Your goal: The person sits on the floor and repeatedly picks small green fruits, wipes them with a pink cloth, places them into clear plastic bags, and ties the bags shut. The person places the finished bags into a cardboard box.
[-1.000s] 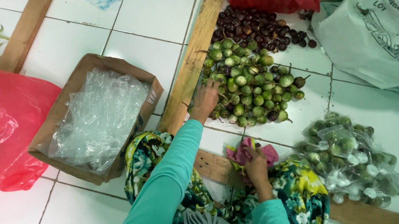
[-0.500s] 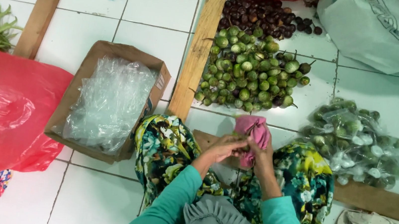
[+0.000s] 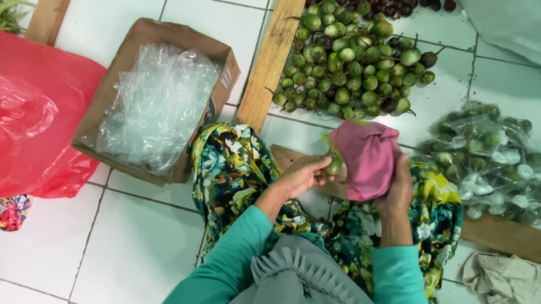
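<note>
Two hands now together at middle of frame, over lap. One second ago left hand (image 3: 305, 176) reached up into green fruit pile (image 3: 351, 66); now it is back, fingers curled shut round one small green fruit (image 3: 334, 165). Right hand (image 3: 397, 187) grips pink bag (image 3: 366, 157), fingers closed on bag's side. Fruit sits at bag's left edge, touching it. Looks like filling bag, one pick at a time.

Bright even light, soft shadows, slight blur.
</note>
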